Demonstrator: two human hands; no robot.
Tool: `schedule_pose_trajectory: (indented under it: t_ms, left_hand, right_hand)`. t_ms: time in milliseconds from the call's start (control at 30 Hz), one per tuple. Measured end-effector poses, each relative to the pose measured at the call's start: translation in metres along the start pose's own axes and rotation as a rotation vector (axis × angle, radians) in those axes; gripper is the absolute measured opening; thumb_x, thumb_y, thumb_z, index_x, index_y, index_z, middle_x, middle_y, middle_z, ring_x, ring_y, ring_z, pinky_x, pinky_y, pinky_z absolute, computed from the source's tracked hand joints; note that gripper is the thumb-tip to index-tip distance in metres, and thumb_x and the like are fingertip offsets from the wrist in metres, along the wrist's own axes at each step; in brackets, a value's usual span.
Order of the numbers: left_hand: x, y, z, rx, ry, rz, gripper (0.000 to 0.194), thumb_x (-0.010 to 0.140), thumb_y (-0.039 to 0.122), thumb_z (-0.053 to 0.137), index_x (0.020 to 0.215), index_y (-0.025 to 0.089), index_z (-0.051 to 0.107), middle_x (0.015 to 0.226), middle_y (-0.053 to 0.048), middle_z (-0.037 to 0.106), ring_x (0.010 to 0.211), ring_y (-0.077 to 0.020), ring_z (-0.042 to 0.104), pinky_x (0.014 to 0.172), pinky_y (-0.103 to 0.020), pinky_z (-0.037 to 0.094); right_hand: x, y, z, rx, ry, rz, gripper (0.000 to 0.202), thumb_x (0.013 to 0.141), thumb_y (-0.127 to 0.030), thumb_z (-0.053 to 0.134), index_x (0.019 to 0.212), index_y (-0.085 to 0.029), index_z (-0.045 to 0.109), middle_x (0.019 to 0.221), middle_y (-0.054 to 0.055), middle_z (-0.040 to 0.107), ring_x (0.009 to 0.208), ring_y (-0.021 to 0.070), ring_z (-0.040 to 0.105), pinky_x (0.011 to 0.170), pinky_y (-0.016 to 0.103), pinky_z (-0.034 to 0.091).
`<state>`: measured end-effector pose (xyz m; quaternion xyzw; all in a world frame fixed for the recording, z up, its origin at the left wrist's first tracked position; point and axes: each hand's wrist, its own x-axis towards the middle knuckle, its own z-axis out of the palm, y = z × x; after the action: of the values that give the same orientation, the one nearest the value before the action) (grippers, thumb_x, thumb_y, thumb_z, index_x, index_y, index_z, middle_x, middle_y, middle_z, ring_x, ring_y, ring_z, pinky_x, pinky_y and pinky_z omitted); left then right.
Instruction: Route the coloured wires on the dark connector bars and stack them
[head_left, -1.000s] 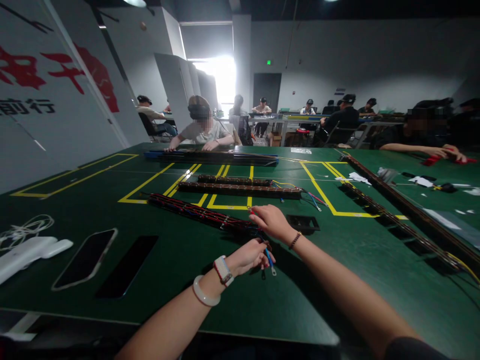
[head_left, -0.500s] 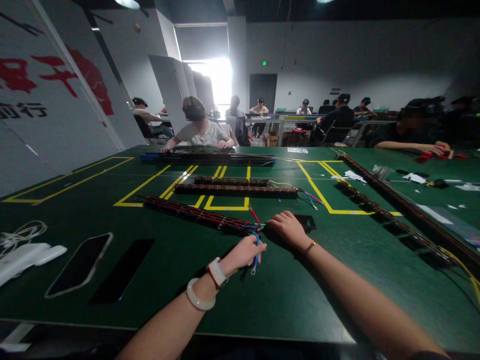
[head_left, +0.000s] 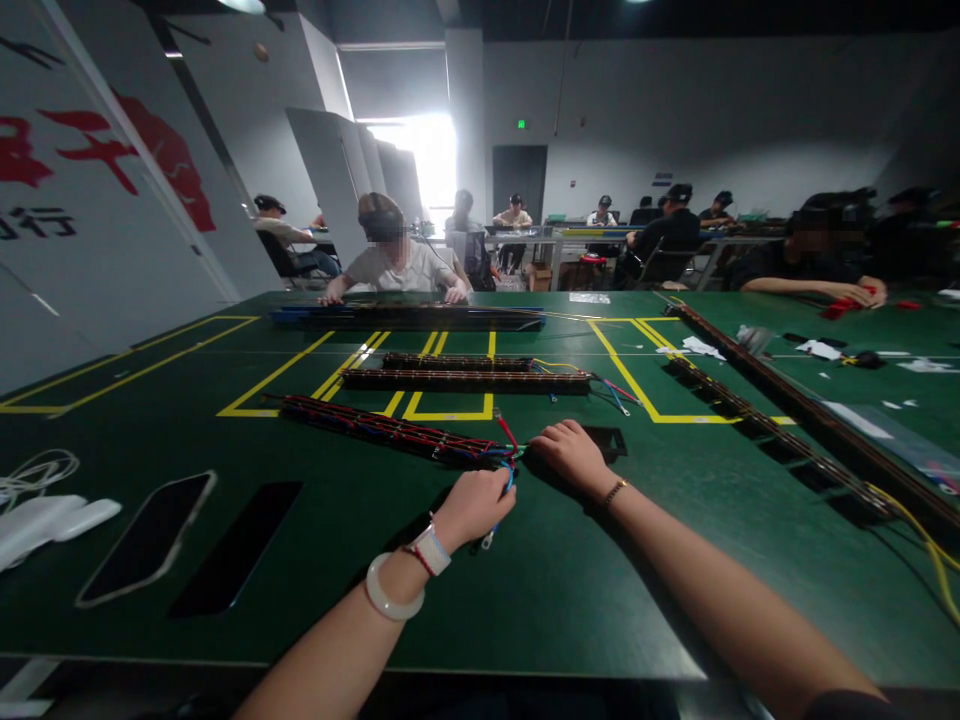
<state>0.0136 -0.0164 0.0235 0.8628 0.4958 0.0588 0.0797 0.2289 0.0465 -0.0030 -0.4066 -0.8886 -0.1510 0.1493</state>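
Observation:
A long dark wiring harness (head_left: 390, 428), with red and blue wires along it, lies slanted on the table in front of me. My left hand (head_left: 474, 505) is closed around the blue wire (head_left: 511, 480) at its right end; a metal ring terminal (head_left: 487, 542) shows below the fingers. My right hand (head_left: 571, 455) is closed at the tip of the green wire (head_left: 519, 452), its fingertips partly hidden. Between the hands a red wire (head_left: 507, 430) sticks up and away, its end bare of any hand. A flat black piece (head_left: 609, 441) lies just beyond my right hand.
Two more harnesses (head_left: 465, 380) lie behind, and longer ones (head_left: 780, 430) run along the right. Two dark phone-like slabs (head_left: 236, 550) and a white device with a cable (head_left: 52, 525) are at left. A co-worker (head_left: 397, 255) sits across the green table (head_left: 562, 610).
My left hand has rolled over, its back now more upward, and the blue wire's lower end has swung left. My right hand stays nearly in place. The view has shifted slightly.

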Motion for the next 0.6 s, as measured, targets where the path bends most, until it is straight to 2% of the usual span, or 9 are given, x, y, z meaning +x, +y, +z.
schedule_pose_trajectory:
  t_ms: [200,333,467,600]
  left_hand:
    - [0.001,-0.002,-0.001,0.034,0.007,0.078,0.024,0.094,0.029,0.040,0.080,0.018,0.056,0.068,-0.003,0.064,0.064,-0.0175,0.062,0.058,-0.025,0.035]
    - [0.001,-0.002,0.000,0.002,0.020,0.053,0.026,0.093,0.034,0.042,0.079,0.018,0.057,0.068,-0.002,0.064,0.061,-0.0169,0.061,0.056,-0.024,0.034]
    - [0.001,0.000,0.001,-0.041,0.065,0.054,0.035,0.095,0.043,0.038,0.078,0.019,0.058,0.071,-0.002,0.066,0.063,-0.0162,0.062,0.056,-0.024,0.035]
    - [0.001,0.001,0.000,0.019,0.114,0.094,0.035,0.097,0.037,0.035,0.081,0.018,0.061,0.078,-0.004,0.068,0.071,-0.0181,0.065,0.062,-0.026,0.041]
  right_hand:
    - [-0.002,0.003,0.000,0.003,-0.018,0.011,0.017,0.094,-0.022,0.052,0.099,-0.023,0.068,0.088,0.004,0.065,0.079,0.0180,0.054,0.081,0.032,0.032]
    - [-0.002,0.003,0.000,0.028,-0.001,0.017,0.017,0.093,-0.021,0.053,0.099,-0.023,0.069,0.087,0.005,0.066,0.079,0.0185,0.055,0.082,0.033,0.034]
    - [-0.002,0.000,0.002,0.140,0.093,0.064,0.021,0.095,-0.025,0.049,0.105,-0.022,0.067,0.096,0.007,0.067,0.084,0.0199,0.058,0.083,0.036,0.038]
    - [-0.001,-0.012,-0.001,0.421,0.222,0.117,0.032,0.094,-0.029,0.049,0.124,-0.023,0.057,0.112,0.010,0.064,0.103,0.0236,0.058,0.090,0.039,0.043]
